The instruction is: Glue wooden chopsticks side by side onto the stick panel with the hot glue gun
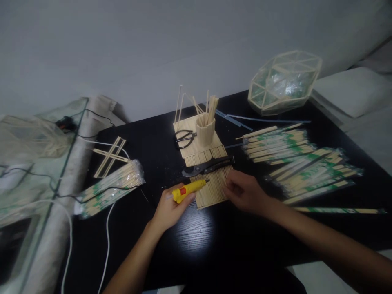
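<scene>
A yellow hot glue gun (189, 191) is held in my left hand (169, 209), its dark nozzle pointing right over a mat of thin wooden sticks laid side by side (211, 192). My right hand (245, 191) is at the mat's right edge with its fingers curled together; whatever they hold, if anything, is hidden. Black-handled cutters (210, 165) lie across the mat just beyond the glue gun. Behind them, on a pale wooden board (190, 123), stand a cup made of sticks (205, 132) filled with loose sticks and a pair of black-handled scissors (184, 139).
Plastic-wrapped chopstick packs (278, 143) lie on the right of the black table (196, 241), another pack (112, 188) on the left. Crossed sticks (110, 157) sit behind that. A faceted stick frame (284, 83) stands back right. A white cable (108, 241) runs down the left.
</scene>
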Motion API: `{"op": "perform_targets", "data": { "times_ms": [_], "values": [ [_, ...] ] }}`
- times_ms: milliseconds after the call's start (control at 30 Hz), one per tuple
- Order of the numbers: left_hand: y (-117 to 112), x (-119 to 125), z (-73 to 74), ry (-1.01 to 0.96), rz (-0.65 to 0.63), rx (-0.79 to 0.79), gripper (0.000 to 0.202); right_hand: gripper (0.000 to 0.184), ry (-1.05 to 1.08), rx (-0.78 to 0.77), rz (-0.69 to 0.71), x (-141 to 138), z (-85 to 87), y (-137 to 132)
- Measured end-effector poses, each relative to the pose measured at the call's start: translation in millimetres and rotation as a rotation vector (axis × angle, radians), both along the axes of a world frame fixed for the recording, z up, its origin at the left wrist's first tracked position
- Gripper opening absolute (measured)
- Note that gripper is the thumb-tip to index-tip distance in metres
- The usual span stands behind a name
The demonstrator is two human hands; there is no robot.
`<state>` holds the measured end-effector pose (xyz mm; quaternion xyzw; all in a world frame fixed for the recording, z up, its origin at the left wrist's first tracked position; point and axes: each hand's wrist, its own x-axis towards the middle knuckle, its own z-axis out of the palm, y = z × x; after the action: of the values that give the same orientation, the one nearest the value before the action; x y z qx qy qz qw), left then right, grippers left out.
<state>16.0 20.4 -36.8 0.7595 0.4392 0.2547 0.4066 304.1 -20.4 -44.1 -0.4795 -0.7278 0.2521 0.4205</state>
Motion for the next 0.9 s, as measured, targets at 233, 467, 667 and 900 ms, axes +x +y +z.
{"op": "perform_targets", "data": {
  "times_ms": [233,467,667,900],
  "values": [
    [-1.7,1.7,2.5,0.033,-0.009,0.012,0.037,0.033,0.013,-0.009,-0.056,1.6,-1.2,0.5],
    [-1.5,2.5,3.8,0.039,-0.013,0.029,0.036,0.032,0.020,0.016,-0.064,2.0,-4.3,0.8],
    [-1.4,1.3,-0.2,0.015,-0.015,0.038,0.037,0.031,0.008,0.019,-0.085,1.9,-3.2,2.4],
    [-2.2,0.5,-0.9,0.031,-0.019,0.063,0.034,0.030,0.050,0.002,-0.124,2.3,-2.8,4.2]
  ]
}}
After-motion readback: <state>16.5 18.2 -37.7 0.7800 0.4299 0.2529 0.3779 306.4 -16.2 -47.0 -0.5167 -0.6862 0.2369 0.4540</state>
